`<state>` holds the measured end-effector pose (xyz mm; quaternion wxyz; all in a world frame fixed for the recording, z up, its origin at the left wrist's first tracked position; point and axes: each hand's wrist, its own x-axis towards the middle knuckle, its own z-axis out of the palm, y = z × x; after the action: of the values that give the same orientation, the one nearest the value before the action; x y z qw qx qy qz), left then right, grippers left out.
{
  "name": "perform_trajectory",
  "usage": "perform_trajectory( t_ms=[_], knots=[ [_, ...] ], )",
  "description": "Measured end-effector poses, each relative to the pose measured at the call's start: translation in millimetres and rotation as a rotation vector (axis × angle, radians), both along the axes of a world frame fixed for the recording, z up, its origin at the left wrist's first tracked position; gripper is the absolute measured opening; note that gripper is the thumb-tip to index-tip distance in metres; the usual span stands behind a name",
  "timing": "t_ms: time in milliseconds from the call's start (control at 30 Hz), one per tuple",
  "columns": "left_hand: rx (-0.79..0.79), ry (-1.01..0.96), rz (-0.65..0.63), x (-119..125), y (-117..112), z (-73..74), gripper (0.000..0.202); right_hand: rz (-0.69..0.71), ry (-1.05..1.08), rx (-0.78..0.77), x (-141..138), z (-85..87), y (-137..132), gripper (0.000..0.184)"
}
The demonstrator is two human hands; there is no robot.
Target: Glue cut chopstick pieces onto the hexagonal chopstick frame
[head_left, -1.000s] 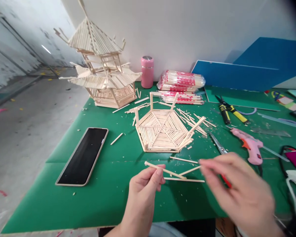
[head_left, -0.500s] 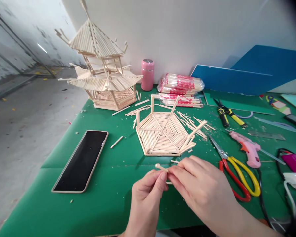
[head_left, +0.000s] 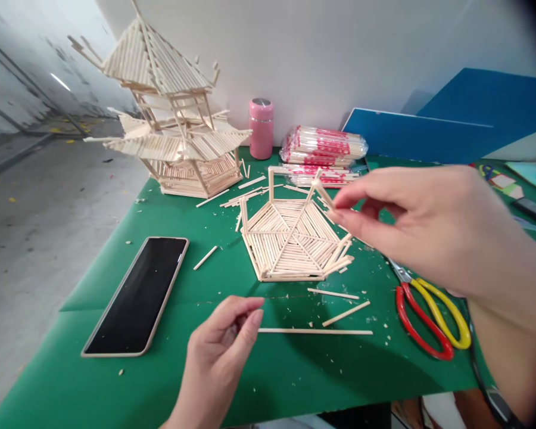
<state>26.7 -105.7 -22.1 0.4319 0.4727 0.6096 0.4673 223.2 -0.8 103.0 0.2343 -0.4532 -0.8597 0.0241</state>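
My right hand pinches a short wooden stick between thumb and fingers, over the right rear side of a hexagonal stick platform. Its upper tip carries a pale blob and overlaps one of the platform's upright posts in view; I cannot tell whether they touch. Lower down, my left hand is held above the table front, thumb and index finger apart with nothing between them. Right of it lies a long thin stick, with two shorter sticks behind.
A stick pagoda stands at back left, beside a pink flask and bagged sticks. A phone lies left. Red-and-yellow-handled scissors lie right, partly under my forearm. Blue boards lean behind.
My hands have come apart. The right has carried the short stick up and forward to the platform; the left has let go and drawn back leftward. The view has shifted slightly.
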Motion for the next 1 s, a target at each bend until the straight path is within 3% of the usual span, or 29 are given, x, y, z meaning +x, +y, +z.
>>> perform_trajectory(
  t_ms=[167, 267, 400, 600, 1000],
  knots=[
    [0.167, 0.333, -0.095, -12.7, 24.4, -6.6, 0.016, 0.151, 0.054, -0.497, -12.5, -24.8, 44.0, 0.013],
    [0.192, 0.503, -0.158, -11.6, 36.1, -9.2, 0.019, 0.188, 0.022, -0.629, -19.6, -43.5, 50.4, 0.015],
    [0.209, 0.612, -0.211, -9.6, 47.2, -13.2, 0.018, 0.203, -0.069, -0.701, -22.8, -55.6, 49.8, 0.013],
    [0.309, 0.678, -0.240, -12.2, 54.3, -22.7, 0.018, 0.241, -0.155, -0.757, -24.8, -59.2, 52.5, 0.014],
    [0.359, 0.584, -0.326, -20.6, 53.2, -32.1, 0.029, 0.246, -0.389, -0.734, -40.6, -55.8, 58.8, 0.016]
  ],
)
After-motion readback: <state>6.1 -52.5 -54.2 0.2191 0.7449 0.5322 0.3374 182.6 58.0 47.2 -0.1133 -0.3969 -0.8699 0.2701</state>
